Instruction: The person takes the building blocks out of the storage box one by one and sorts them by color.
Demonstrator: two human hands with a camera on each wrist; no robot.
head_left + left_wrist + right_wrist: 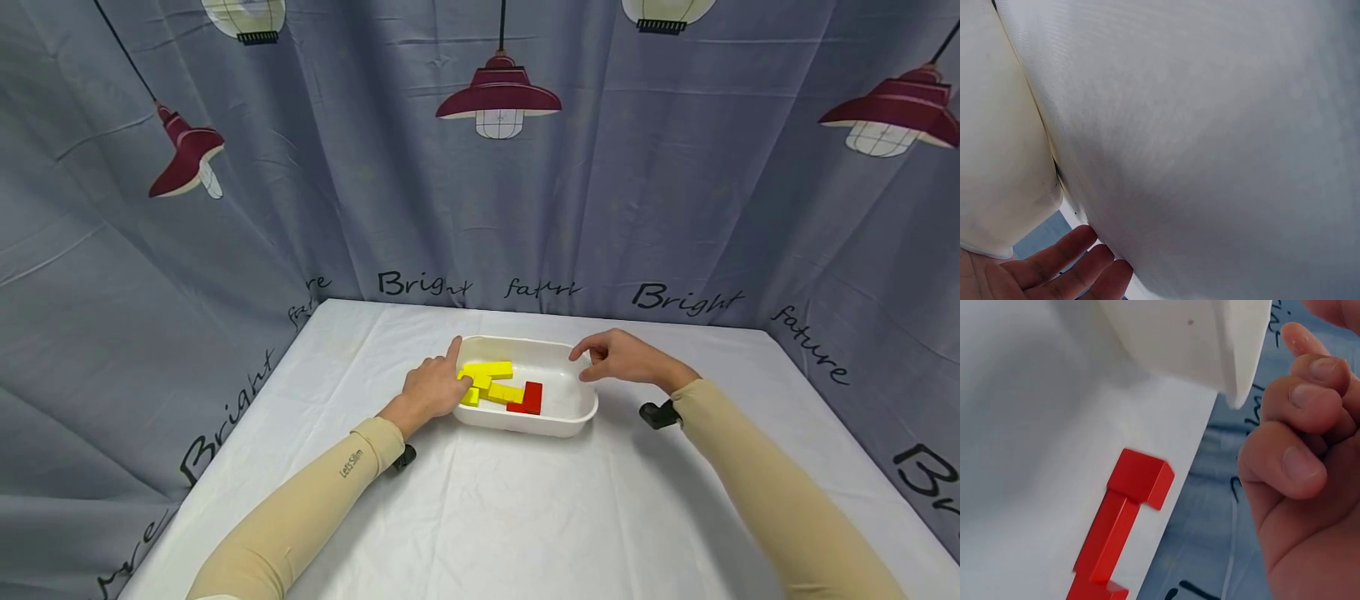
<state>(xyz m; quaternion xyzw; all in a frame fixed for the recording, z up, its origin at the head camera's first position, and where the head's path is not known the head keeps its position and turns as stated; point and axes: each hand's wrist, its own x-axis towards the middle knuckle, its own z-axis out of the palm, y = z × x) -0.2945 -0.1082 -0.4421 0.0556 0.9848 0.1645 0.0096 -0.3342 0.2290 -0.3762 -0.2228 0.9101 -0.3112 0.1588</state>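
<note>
A white rectangular tray [528, 423] stands on the table. Several yellow blocks [489, 369] lie at its left end, with red blocks [533, 397] near its middle. My left hand [429, 387] grips the tray's left end, thumb over the rim and index finger stretched along it. In the left wrist view, the other fingers [1063, 256] are beneath the tray's side [1004, 125]. My right hand [618, 358] holds nothing; it hovers by the tray's right end, thumb and index finger apart. The right wrist view shows its other fingers [1297, 462] curled, near the tray's rim [1241, 362].
Red block pieces [1138, 478] lie on the white cloth in the right wrist view. The white-covered table [525, 517] meets a grey-blue curtain [390, 183] printed with lamps and lettering. Dark wrist cameras [660, 414] sit under both wrists.
</note>
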